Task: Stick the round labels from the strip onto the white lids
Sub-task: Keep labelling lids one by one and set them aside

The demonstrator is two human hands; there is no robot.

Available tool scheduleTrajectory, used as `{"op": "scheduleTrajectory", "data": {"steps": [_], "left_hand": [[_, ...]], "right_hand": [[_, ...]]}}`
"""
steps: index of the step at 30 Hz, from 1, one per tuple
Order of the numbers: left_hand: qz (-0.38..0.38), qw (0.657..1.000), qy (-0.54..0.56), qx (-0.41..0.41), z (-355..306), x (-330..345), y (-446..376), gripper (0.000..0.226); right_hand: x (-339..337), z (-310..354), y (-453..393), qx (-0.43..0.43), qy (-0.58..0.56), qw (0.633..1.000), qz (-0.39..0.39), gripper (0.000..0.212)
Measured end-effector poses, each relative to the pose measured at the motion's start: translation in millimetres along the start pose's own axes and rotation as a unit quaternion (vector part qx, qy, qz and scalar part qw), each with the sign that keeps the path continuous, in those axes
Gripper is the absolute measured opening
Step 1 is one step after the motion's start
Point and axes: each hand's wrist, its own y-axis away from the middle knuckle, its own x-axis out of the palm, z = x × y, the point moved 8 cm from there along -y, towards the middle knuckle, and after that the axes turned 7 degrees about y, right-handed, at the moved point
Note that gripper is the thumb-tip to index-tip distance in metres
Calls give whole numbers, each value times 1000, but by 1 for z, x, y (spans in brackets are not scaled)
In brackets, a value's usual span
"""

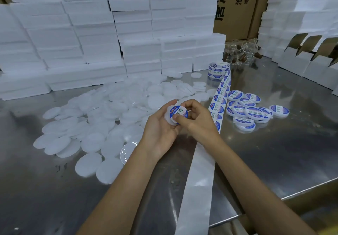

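- Mid-stick on 1 lid: left hand (161,125) cups a white lid (169,117) from below and behind, fingers curled round its rim.
- Round blue-and-white label (178,112) lying on the lid's top face, tilted toward the camera.
- Right hand (196,117) in from the right, thumb pressed on the label's lower edge, other fingers curled over the top edge (pinching label to lid, looks like).
- Key relation: label sits between both thumbs, so smoothing probably goes from the right thumb's spot leftward across the face.
- Label strip (222,90) runs just right of the right hand, long axis away toward the roll (217,70); bare backing (197,180) trails toward the table edge under the right forearm.
- Next label nearest the right hand.
- Finished labelled lids (247,108) piled right of the strip, unlabelled lids (102,117) heaped left, nearer the left hand.
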Motion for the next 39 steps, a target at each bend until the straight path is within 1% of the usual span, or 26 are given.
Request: {"op": "scheduleTrajectory", "data": {"steps": [3, 7, 13, 17, 19, 22, 23, 24, 26, 30, 39], "left_hand": [[-12, 999, -29, 9, 1, -1, 0, 37], [-21, 999, -47, 14, 3, 0, 2, 38], [-20, 998, -50, 16, 6, 3, 3, 38], [-18, 999, -32, 15, 7, 5, 4, 35], [-7, 1000, -17, 10, 7, 7, 5, 30], [1, 1000, 24, -12, 9, 8, 7, 26], [4, 999, 42, -19, 10, 8, 7, 26], [8, 998, 57, -24, 10, 9, 8, 26], [15, 997, 74, -27, 11, 11, 8, 28], [33, 996, 73, -37, 15, 16, 10, 29], [42, 997, 44, -52, 16, 11, 5, 31]], "right_hand": [[1, 1, 1, -9, 8, 1000, 4, 23], [2, 0, 1, -15, 16, 1000, 6, 26], [0, -3, 1, -26, 46, 999, -10, 26], [0, -2, 3, -59, 89, 994, -38, 23], [0, 1, 4, -81, 117, 988, -53, 31], [-4, -3, 3, -64, 103, 991, -57, 64], [-5, -4, 2, -57, 103, 991, -60, 71], [-6, -4, 2, -59, 112, 990, -64, 71], [-5, -3, 4, -75, 134, 986, -70, 62], [-5, -3, 3, -75, 145, 983, -85, 53], [-12, 0, 1, -97, 118, 981, -121, 34]]}}
